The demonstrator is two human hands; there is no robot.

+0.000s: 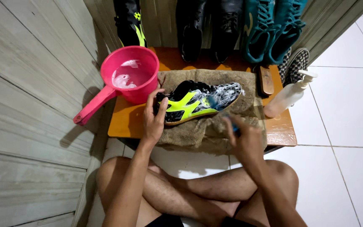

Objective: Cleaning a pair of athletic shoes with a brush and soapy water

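A black sports shoe with neon yellow stripes (198, 102), its toe covered in white foam, lies on its side on a brown towel (206, 130) spread over the low wooden table (124, 122). The left hand (153, 120) grips the shoe's heel, fingers curled over the collar. The right hand (242, 136) is closed around something small and blue, probably a brush, just beside the sole. A pink water dipper (129, 77) stands left of the shoe; a white pump bottle (288, 96) and a wooden brush (266, 80) lie right.
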